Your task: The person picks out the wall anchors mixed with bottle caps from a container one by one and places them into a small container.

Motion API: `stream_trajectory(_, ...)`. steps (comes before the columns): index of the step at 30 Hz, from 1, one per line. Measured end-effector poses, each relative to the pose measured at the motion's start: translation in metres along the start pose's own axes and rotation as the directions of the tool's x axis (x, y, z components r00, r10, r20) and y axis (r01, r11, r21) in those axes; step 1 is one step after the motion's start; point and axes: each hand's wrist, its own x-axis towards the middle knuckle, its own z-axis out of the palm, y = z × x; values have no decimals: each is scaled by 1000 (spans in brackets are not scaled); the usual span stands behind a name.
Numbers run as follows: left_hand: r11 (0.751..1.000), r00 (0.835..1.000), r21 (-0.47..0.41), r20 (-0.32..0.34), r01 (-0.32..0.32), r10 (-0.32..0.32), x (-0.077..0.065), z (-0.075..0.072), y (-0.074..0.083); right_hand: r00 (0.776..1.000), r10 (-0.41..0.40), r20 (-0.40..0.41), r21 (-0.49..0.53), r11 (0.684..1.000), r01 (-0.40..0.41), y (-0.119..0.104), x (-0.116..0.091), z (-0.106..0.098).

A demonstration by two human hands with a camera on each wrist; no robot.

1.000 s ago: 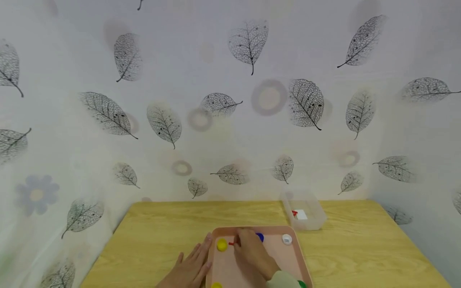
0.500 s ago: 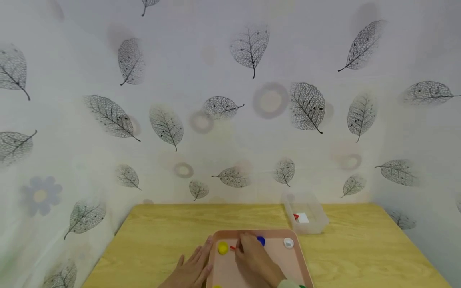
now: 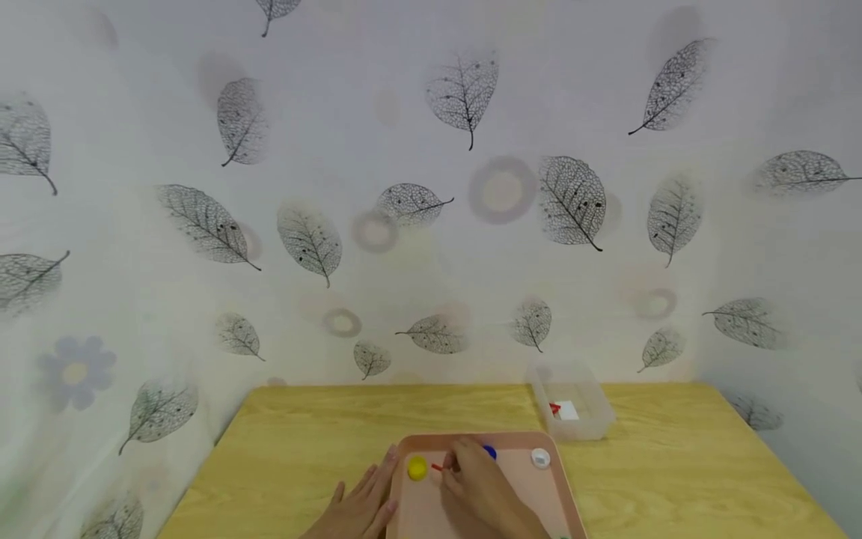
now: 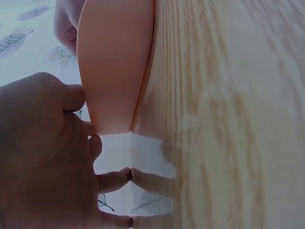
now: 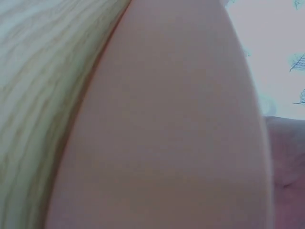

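Inside a pink tray [image 3: 426, 509] my right hand [image 3: 481, 485] bends low, pinching a small thin red stick [image 3: 437, 467] whose tip sticks out to the left. Its far end is hidden by the fingers. A yellow round cap [image 3: 417, 469] lies left of the stick. Partly behind the right hand sits a blue round piece [image 3: 490, 451]. My left hand [image 3: 360, 501] lies against the tray's left side, fingers extended. In the left wrist view the thumb touches the rim and other fingertips rest on the table. The right wrist view shows mostly the tray's outer wall [image 5: 167, 105].
A white round cap [image 3: 540, 458] lies in the tray's far right corner. Behind the tray on the wooden table [image 3: 673, 464] stands a clear plastic box [image 3: 589, 427] holding red pieces [image 3: 554, 409] and a white square [image 3: 568, 410]. A leaf-patterned wall covering [image 3: 404, 277] hangs behind.
The head view has tilted up slightly, so the tray sits lower and the near yellow piece has left the frame. Both hands stay nearly where they were, the red stick still at the right fingertips.
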Motion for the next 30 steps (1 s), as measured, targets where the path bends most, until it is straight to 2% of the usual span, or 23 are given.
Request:
stream_trajectory(5, 984, 992, -128, 31, 127, -124, 11, 0, 2, 1000, 8, -14, 11, 1000, -7, -1, -4, -9)
stream_trajectory(8, 978, 990, -149, 39, 143, -138, 13, -1, 3, 1000, 21, -3, 33, 999, -21, -1, -7, -16)
stream_trajectory(11, 999, 999, -6, 26, 38, -37, 7, 0, 2, 999, 32, 14, 47, 998, -33, -1, -10, -24)
stream_trajectory(13, 994, 998, 94, 7, -56, 56, 3, 1, 0, 999, 34, 21, 56, 998, -35, -1, -12, -30)
stream_trajectory(15, 994, 999, 97, -4, -53, 54, 1, 4, 0, 1000, 22, 13, 60, 998, -23, 0, -14, -35)
stream_trajectory(18, 997, 997, 0, 6, 73, -73, 7, 10, -1, 1000, 4, -7, 88, 996, -3, 1, -18, -43)
stream_trajectory(20, 977, 980, -87, 36, 197, -194, 12, 12, 0, 999, -21, -28, 114, 993, 24, 1, -21, -49)
stream_trajectory(21, 967, 972, -101, 48, 235, -231, 15, 12, 0, 998, -33, -44, 118, 992, 38, 1, -21, -52)
stream_trajectory(23, 963, 970, -120, 48, 242, -238, 18, 13, -2, 991, -80, -111, 94, 991, 91, 2, -22, -58)
stream_trajectory(26, 962, 971, -128, 46, 239, -235, 19, 11, -1, 960, -151, -235, -20, 988, 150, 6, -20, -64)
stream_trajectory(28, 965, 974, -131, 37, 226, -223, 18, 11, 0, 949, -153, -276, -49, 988, 145, 9, -19, -67)
stream_trajectory(30, 961, 971, -137, 51, 239, -234, 17, 10, 1, 956, -118, -267, -29, 993, 115, 12, -19, -72)
